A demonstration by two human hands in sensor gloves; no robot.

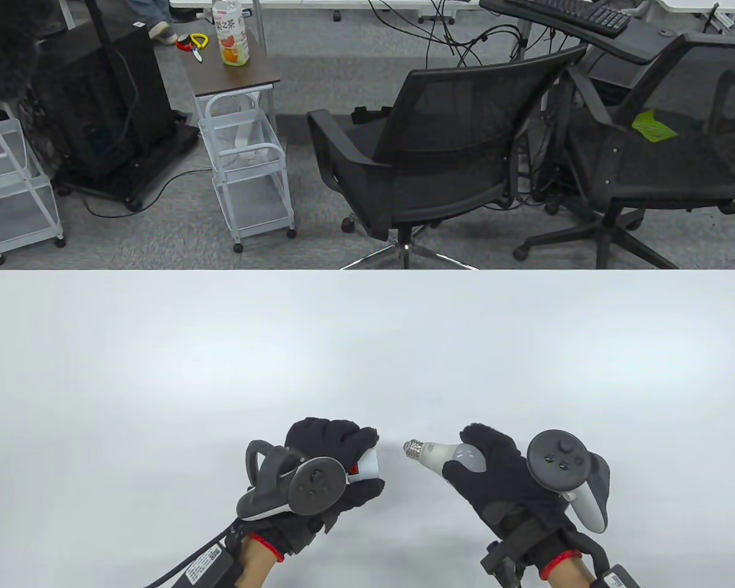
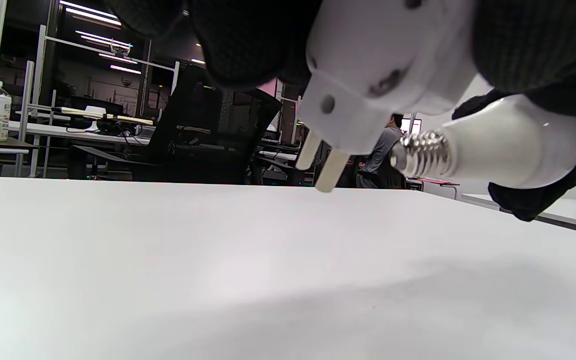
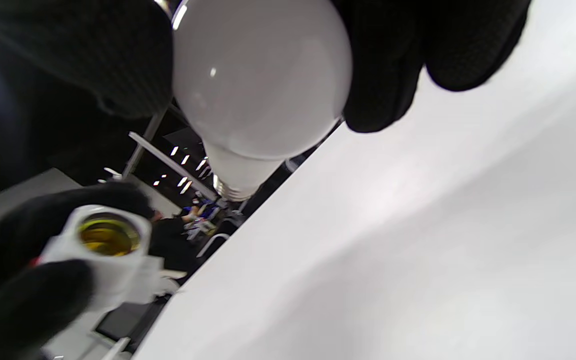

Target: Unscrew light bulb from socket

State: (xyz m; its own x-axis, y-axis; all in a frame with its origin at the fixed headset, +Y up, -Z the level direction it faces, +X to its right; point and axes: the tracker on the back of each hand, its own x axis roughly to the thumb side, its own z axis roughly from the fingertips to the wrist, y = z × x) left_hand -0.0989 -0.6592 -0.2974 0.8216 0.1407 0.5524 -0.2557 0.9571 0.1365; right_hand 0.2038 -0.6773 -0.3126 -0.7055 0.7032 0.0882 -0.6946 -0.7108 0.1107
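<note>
A white light bulb [image 1: 444, 454] with a metal screw base is held in my right hand [image 1: 496, 474], base pointing left, apart from the socket. It also shows in the left wrist view [image 2: 498, 145] and the right wrist view [image 3: 260, 80]. My left hand [image 1: 334, 456] grips a white plug-in socket [image 1: 367, 463]. The socket's two prongs show in the left wrist view [image 2: 368, 75], and its open brass-lined mouth shows in the right wrist view [image 3: 108, 245]. A small gap lies between the bulb's base and the socket. Both hands are just above the white table [image 1: 367, 355].
Two black office chairs [image 1: 429, 141] stand beyond the table's far edge. A white cart with a drink bottle [image 1: 231, 33] stands at the far left. Cables run from both wrists at the near edge.
</note>
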